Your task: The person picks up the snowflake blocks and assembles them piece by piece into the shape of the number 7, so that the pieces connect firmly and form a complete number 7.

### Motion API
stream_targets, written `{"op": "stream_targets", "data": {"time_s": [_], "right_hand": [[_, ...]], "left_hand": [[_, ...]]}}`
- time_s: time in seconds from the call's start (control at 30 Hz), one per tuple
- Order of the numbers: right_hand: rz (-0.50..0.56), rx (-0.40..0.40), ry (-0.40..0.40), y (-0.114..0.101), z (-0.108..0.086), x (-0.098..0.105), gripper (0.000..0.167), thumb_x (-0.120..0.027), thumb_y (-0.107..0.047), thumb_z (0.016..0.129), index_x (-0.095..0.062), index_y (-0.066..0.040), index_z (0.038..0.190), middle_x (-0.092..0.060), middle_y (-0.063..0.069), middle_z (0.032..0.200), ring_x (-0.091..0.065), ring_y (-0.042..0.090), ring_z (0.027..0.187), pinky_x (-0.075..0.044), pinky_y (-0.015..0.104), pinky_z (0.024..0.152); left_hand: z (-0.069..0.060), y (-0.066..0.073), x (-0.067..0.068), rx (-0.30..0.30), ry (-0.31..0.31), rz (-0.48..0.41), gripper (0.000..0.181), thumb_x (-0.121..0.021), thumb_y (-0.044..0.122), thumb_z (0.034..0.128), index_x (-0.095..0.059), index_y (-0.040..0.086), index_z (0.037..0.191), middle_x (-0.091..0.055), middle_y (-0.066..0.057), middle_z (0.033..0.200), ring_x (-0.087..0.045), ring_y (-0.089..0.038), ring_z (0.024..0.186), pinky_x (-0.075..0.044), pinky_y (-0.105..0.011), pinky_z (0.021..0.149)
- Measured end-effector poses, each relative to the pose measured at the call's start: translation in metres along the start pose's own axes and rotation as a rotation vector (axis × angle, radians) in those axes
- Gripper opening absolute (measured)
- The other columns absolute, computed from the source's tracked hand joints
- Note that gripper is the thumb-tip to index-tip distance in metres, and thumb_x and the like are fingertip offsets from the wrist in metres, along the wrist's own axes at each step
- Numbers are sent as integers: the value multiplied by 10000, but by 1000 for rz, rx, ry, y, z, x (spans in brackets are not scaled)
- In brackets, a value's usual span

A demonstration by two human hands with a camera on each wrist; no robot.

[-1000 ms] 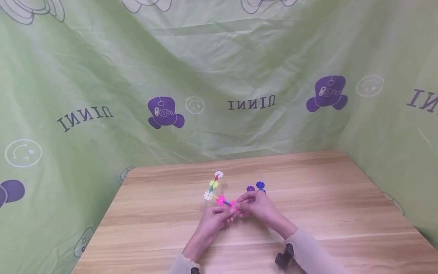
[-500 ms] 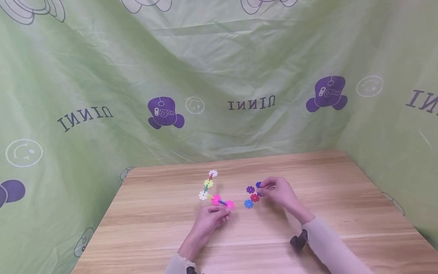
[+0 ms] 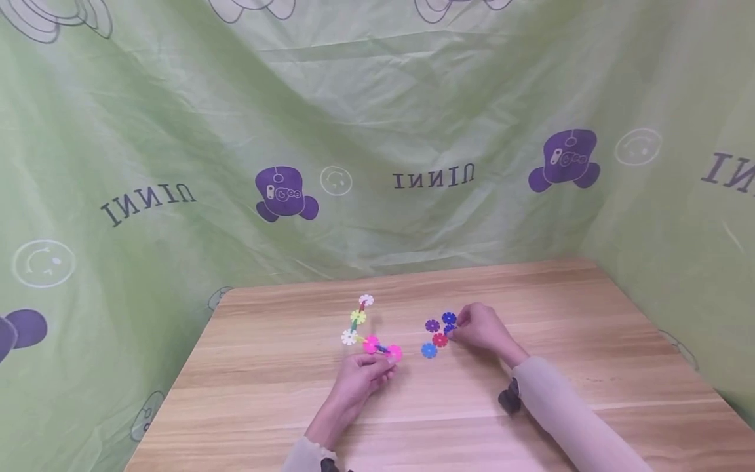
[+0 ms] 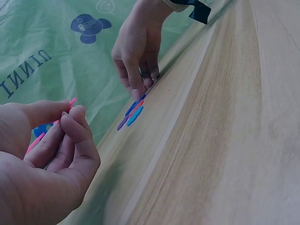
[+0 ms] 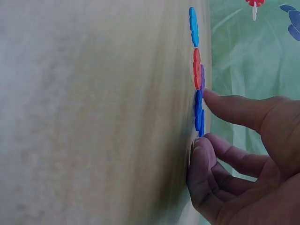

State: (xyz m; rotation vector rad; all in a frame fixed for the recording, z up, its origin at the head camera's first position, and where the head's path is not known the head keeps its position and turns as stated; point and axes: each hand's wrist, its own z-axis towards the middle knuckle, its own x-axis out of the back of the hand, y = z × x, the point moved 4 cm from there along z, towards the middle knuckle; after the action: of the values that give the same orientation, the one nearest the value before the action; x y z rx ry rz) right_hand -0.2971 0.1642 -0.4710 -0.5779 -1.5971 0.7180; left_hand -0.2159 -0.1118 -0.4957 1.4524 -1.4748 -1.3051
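Note:
A chain of interlocking plastic snowflake discs (image 3: pixel 371 344) in pink, white, yellow, green, red and blue stands out from my left hand (image 3: pixel 360 383). Thumb and fingers of that hand pinch the pink disc (image 3: pixel 394 353) at the chain's near end, above the table; the left wrist view shows its pink edge (image 4: pixel 72 102) between them. On the table to the right, my right hand (image 3: pixel 485 333) has its thumb and fingertips around the edges of a dark blue snowflake disc (image 5: pixel 198 110). Beside it lie another dark blue disc (image 3: pixel 449 318), a purple disc (image 3: pixel 432 325), a red disc (image 3: pixel 440 339) and a light blue disc (image 3: pixel 429 350).
The wooden table (image 3: pixel 531 419) reaches back to a green printed curtain (image 3: pixel 366 118), which hangs behind it and on both sides. A dark device (image 3: pixel 510 398) is strapped at the right wrist.
My right hand has left the chain's end and moved right to the loose discs, now lower at a dark blue one. My left hand keeps the chain, shifted slightly left.

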Motion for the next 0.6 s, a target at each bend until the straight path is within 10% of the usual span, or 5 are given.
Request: {"op": "stream_targets", "data": {"time_s": [0.6], "right_hand": [[-22,-20,15,3,8,-2,218,-875,-120,793,-732,12,891,-719,131,873,-637,219,768,-579,325,693]], "left_hand": [[1,-2,3,-1,0,0,277,-737,88,950,-711,-82,1167,-775,-140,1073,-714,-110,884,-619,-201,825]]}}
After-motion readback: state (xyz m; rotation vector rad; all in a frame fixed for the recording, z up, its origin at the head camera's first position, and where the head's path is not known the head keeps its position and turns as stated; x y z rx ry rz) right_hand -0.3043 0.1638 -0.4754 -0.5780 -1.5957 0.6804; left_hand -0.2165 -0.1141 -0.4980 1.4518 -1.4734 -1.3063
